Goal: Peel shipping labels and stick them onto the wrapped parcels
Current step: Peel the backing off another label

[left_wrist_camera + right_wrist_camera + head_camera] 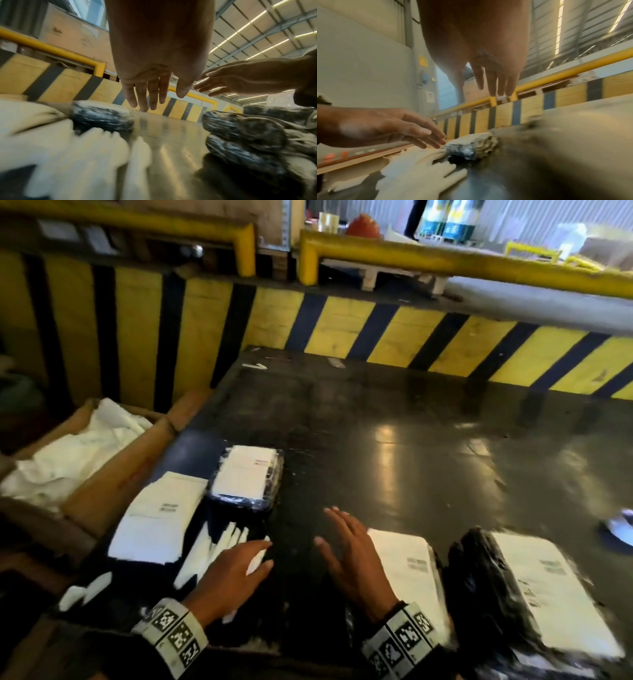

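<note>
A small black-wrapped parcel (245, 479) with a white label on top lies at the left of the dark table (394, 422). Beside it sits a white stack of label sheets (159, 518), with peeled white strips (219, 549) fanned out in front of it. Two larger black parcels with labels lie at the front right, one (407, 573) next to my right wrist and one (534, 590) farther right. My left hand (239, 570) hovers open over the strips with straight fingers. My right hand (349, 549) is open above bare table, holding nothing. Both palms face down (147, 97) (496, 83).
A cardboard box (102, 481) with crumpled white backing paper (68, 453) stands off the table's left edge. A yellow-and-black striped barrier (376, 337) and yellow rails (445, 258) run behind the table. A white scrap (620, 525) lies at the right edge.
</note>
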`<state>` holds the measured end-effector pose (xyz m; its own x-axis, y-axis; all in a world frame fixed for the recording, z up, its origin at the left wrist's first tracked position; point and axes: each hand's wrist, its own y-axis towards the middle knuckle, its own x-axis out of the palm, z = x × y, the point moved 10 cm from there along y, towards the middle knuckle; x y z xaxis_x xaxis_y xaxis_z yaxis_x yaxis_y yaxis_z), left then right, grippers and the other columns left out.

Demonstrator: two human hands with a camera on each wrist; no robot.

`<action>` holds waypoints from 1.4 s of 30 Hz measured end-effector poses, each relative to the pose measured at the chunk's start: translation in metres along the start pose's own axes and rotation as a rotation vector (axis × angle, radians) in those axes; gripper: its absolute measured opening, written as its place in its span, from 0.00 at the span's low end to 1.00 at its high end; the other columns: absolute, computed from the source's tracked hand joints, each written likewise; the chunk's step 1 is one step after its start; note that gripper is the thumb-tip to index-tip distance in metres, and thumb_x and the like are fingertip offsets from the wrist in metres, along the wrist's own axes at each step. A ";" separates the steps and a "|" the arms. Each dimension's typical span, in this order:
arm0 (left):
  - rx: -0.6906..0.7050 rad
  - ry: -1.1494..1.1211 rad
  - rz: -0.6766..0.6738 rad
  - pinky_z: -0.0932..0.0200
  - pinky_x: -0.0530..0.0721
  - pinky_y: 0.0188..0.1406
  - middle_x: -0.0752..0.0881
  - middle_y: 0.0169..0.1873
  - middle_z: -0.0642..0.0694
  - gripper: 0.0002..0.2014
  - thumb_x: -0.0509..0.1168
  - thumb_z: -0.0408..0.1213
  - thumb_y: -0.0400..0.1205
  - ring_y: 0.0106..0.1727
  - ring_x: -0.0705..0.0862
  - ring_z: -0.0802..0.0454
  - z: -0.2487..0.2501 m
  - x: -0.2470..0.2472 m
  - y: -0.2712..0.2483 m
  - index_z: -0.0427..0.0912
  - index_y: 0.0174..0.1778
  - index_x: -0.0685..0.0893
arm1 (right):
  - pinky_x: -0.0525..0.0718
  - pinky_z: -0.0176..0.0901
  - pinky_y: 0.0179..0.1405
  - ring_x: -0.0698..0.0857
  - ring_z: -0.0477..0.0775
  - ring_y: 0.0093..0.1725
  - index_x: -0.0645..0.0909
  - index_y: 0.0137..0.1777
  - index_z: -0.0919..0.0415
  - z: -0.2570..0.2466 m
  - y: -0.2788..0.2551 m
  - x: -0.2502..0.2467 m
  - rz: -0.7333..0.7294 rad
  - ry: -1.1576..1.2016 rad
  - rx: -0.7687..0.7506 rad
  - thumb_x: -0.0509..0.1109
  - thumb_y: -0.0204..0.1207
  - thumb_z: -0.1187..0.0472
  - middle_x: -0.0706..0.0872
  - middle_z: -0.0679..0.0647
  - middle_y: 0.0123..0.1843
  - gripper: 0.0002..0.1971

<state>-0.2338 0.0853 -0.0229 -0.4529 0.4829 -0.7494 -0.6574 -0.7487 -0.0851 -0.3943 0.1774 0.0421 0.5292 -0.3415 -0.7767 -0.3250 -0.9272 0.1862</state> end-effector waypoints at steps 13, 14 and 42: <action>-0.259 -0.004 0.369 0.55 0.76 0.54 0.84 0.55 0.38 0.26 0.63 0.55 0.76 0.58 0.83 0.40 -0.206 -0.170 0.012 0.35 0.58 0.83 | 0.63 0.44 0.77 0.66 0.55 0.78 0.63 0.79 0.55 -0.129 0.122 0.204 -0.371 0.042 -0.163 0.53 0.77 0.34 0.68 0.54 0.79 0.36; -0.285 0.003 0.361 0.56 0.75 0.48 0.85 0.51 0.38 0.21 0.67 0.50 0.77 0.55 0.83 0.40 -0.215 -0.172 0.015 0.35 0.56 0.83 | 0.62 0.44 0.78 0.64 0.55 0.79 0.62 0.79 0.55 -0.132 0.123 0.217 -0.419 0.018 -0.156 0.55 0.79 0.38 0.66 0.53 0.80 0.32; -0.140 -0.747 0.411 0.65 0.83 0.29 0.91 0.32 0.42 0.06 0.71 0.30 0.76 0.31 0.88 0.54 -0.176 -0.239 0.063 0.35 0.33 0.86 | 0.76 0.34 0.30 0.81 0.39 0.29 0.82 0.35 0.65 -0.134 0.160 0.186 -0.274 0.579 0.084 0.63 0.76 0.40 0.86 0.57 0.32 0.26</action>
<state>-0.0604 -0.1574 0.0352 -0.9481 0.2966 -0.1148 -0.2964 -0.9549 -0.0192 -0.2424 -0.0548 0.0080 0.9313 -0.1439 -0.3346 -0.1661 -0.9853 -0.0386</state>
